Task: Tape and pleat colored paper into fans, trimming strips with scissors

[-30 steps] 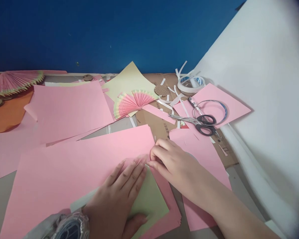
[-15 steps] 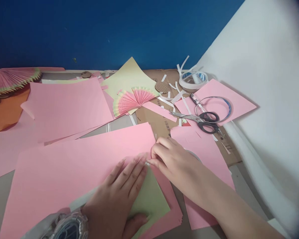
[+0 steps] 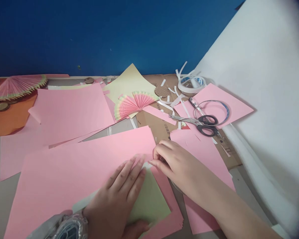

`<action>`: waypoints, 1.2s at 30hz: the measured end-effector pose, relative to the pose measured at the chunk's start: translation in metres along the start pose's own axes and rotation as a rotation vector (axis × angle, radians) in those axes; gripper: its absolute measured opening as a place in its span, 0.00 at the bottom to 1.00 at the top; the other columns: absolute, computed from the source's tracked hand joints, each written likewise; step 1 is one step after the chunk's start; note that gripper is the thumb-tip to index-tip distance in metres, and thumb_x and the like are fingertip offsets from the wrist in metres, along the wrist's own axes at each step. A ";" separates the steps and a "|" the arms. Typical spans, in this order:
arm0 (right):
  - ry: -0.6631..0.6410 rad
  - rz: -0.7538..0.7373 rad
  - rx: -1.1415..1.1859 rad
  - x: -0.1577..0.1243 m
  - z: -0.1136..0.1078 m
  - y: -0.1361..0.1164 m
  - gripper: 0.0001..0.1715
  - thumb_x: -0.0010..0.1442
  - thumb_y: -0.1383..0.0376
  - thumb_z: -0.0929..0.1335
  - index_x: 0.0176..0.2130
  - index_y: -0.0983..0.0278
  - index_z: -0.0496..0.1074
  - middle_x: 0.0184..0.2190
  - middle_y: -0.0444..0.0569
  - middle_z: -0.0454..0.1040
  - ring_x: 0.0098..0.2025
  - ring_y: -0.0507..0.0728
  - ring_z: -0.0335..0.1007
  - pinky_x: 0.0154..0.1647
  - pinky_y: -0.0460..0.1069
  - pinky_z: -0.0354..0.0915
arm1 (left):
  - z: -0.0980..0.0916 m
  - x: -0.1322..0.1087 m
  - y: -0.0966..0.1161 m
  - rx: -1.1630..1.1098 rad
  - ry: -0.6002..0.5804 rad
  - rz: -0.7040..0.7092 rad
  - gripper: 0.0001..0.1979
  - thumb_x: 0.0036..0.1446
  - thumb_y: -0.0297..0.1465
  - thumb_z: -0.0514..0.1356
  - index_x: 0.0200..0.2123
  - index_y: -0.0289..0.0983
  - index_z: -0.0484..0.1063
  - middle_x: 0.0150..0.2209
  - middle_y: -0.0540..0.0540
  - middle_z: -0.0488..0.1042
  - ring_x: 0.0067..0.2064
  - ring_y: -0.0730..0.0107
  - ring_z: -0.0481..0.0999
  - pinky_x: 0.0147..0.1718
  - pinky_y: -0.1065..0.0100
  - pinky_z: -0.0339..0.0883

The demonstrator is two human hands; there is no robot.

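Observation:
My left hand lies flat with fingers stretched out, pressing a light green paper onto a large pink sheet. Its fingertips rest along the green paper's upper edge, where a whitish strip of tape shows. Beside them, at the sheet's right edge, my right hand is closed in a pinch at the end of that tape. A thin curved band peeks out below the right hand; most of what the fingers hold is hidden by the hand itself.
Black-handled scissors and a pen lie at right, near tape rolls and white scraps. A pleated pink paper fan sits on cardboard; a larger fan is far left. A white wall rises at right.
The view has tilted slightly, so the scene sits a little lower. The curved band by my right hand has swung from above the wrist to below it. Both hands stay nearly in place.

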State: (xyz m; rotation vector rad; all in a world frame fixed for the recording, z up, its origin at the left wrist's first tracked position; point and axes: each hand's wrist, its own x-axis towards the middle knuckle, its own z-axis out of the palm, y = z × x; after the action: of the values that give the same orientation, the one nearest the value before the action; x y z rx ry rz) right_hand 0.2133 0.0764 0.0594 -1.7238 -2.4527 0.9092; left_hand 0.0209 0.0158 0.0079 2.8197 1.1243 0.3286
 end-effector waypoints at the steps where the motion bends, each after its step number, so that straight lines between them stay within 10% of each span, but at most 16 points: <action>1: -0.001 0.031 0.036 0.000 -0.001 0.002 0.11 0.65 0.67 0.62 0.29 0.61 0.62 0.32 0.43 0.67 0.34 0.53 0.64 0.30 0.48 0.61 | -0.002 0.000 -0.002 -0.030 0.005 -0.006 0.35 0.55 0.46 0.57 0.57 0.27 0.60 0.63 0.33 0.57 0.64 0.50 0.52 0.59 0.57 0.43; 5: 0.036 0.038 0.175 -0.002 -0.005 0.004 0.08 0.66 0.61 0.60 0.35 0.58 0.63 0.35 0.41 0.68 0.36 0.53 0.64 0.33 0.49 0.62 | -0.008 0.001 -0.008 -0.174 0.079 -0.147 0.21 0.57 0.31 0.59 0.52 0.33 0.61 0.56 0.40 0.66 0.56 0.57 0.62 0.53 0.59 0.57; 10: 0.000 0.011 0.165 -0.006 -0.007 0.000 0.06 0.65 0.57 0.62 0.38 0.56 0.65 0.42 0.42 0.67 0.44 0.56 0.63 0.38 0.51 0.62 | -0.008 -0.001 -0.009 -0.224 0.062 -0.317 0.25 0.54 0.35 0.62 0.53 0.39 0.58 0.49 0.43 0.71 0.46 0.57 0.72 0.41 0.58 0.69; 20: -0.121 -0.110 0.105 -0.005 -0.008 -0.005 0.03 0.61 0.65 0.67 0.37 0.58 0.67 0.41 0.40 0.65 0.44 0.55 0.60 0.45 0.52 0.58 | -0.023 0.010 -0.016 -0.558 -0.334 -0.576 0.03 0.60 0.32 0.52 0.35 0.41 0.64 0.31 0.53 0.74 0.34 0.64 0.73 0.32 0.65 0.64; 36: -0.161 -0.139 0.150 -0.003 -0.016 -0.011 0.06 0.63 0.67 0.65 0.33 0.60 0.68 0.35 0.39 0.72 0.43 0.52 0.65 0.43 0.48 0.60 | -0.027 0.012 -0.026 -0.627 -0.226 -0.445 0.05 0.54 0.32 0.56 0.28 0.42 0.72 0.27 0.56 0.75 0.28 0.72 0.73 0.28 0.74 0.65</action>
State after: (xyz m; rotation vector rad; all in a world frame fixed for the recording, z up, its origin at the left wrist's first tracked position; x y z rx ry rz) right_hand 0.2099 0.0786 0.0784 -1.4673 -2.4870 1.2233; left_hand 0.0059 0.0425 0.0319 1.9562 1.2757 0.2555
